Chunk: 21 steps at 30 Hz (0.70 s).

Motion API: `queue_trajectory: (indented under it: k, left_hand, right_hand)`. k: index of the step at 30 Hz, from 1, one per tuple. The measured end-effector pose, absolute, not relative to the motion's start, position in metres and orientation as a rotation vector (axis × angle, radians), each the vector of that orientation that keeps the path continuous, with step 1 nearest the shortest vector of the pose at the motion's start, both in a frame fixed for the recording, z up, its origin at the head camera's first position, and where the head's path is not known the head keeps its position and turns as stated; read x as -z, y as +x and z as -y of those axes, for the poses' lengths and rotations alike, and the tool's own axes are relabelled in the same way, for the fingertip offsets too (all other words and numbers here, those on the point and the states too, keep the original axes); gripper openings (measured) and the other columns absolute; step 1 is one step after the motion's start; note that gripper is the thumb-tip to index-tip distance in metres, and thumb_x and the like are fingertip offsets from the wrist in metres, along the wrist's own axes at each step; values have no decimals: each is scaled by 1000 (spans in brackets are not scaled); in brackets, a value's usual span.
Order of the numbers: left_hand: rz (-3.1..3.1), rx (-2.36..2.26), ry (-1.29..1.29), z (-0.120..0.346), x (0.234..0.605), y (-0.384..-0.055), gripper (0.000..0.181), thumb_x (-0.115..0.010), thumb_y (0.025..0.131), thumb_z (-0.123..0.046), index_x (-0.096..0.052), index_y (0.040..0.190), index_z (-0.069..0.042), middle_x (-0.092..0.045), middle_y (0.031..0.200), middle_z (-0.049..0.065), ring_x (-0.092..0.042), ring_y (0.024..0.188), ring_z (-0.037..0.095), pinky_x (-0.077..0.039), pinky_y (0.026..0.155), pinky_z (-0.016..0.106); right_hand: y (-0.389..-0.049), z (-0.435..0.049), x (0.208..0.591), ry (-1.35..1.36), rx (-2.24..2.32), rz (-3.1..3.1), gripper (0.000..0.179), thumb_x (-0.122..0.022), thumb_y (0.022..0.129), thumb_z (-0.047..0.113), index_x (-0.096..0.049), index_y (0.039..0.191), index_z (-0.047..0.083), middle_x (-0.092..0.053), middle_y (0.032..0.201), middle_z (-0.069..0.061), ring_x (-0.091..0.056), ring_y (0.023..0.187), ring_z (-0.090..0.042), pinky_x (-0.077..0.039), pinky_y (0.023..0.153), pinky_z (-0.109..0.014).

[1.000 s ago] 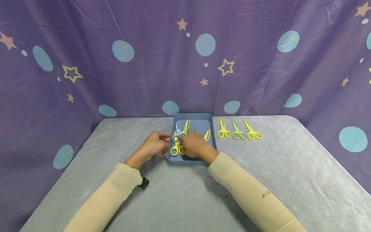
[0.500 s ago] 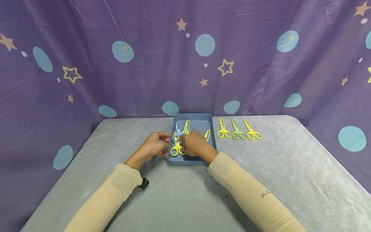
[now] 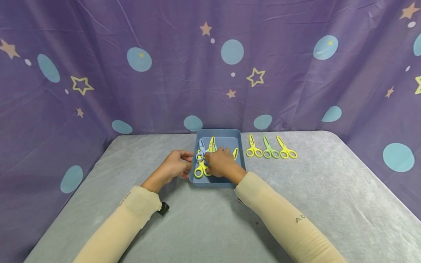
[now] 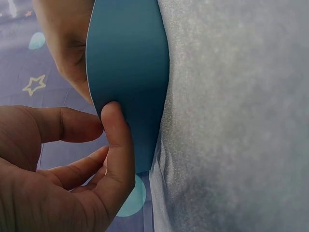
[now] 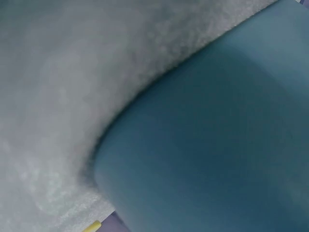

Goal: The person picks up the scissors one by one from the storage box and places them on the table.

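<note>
Reaching into the tray [image 3: 217,184] over its near right corner, the right hand [image 3: 222,163] sits among scissors [image 3: 202,166], hold hidden; the left hand [image 3: 174,164], fingers bent, touches the tray's left wall; worktop [image 3: 121,166] spreads wide beyond.

Smooth plastic, fuzzy cloth
The tray [image 3: 217,184] looks matt plastic, the scissors [image 3: 252,147] plastic too; the desk [image 3: 197,223] looks cloth-covered, the curtain [image 3: 184,91] creased fabric.

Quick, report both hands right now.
Left hand: open, touching the outside of the tray.
Right hand: inside the tray among scissors; whether it holds any cannot be told.
</note>
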State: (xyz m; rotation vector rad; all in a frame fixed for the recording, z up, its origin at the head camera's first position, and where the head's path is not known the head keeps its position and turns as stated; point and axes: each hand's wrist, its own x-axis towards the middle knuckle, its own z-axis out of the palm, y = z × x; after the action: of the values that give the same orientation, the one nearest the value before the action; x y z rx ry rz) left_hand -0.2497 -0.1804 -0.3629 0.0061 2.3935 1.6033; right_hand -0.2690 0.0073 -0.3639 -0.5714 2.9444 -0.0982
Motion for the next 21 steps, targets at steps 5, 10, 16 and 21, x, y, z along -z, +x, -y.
queue_trajectory:
  k: [5, 10, 16, 21]
  left_hand:
    - [-2394, -1605, 8, 181, 364, -250, 59, -56, 86, 9, -53, 144, 2, -54, 127, 22, -66, 83, 25, -62, 64, 37]
    - [-2396, -1606, 7, 181, 364, -251, 59, -57, 86, 9, -53, 144, 2, -54, 127, 21, -67, 83, 26, -62, 64, 37]
    - [-2393, -1604, 1, 181, 363, -250, 59, -57, 87, 9, -52, 145, 2, -53, 128, 21, -67, 83, 27, -61, 63, 37]
    - [-2394, -1605, 10, 180, 364, -250, 58, -57, 87, 8, -52, 144, 3, -52, 128, 22, -67, 81, 26, -61, 63, 37]
  right_hand:
    - [-269, -9, 363, -582, 98, -2928, 46, -71, 96, 42, -61, 137, 24, -55, 121, -22, -50, 113, -43, -51, 93, -56]
    - [-268, -13, 361, -603, 127, -2969, 44, -73, 95, 40, -60, 133, 22, -56, 118, -22, -52, 109, -44, -52, 88, -57]
    - [-265, -18, 361, -666, 156, -3041, 34, -74, 94, 37, -61, 122, 21, -58, 113, -20, -54, 104, -43, -53, 83, -57]
    - [-264, -22, 360, -750, 179, -3121, 30, -75, 94, 34, -62, 117, 20, -59, 110, -19, -55, 101, -43, -52, 82, -58]
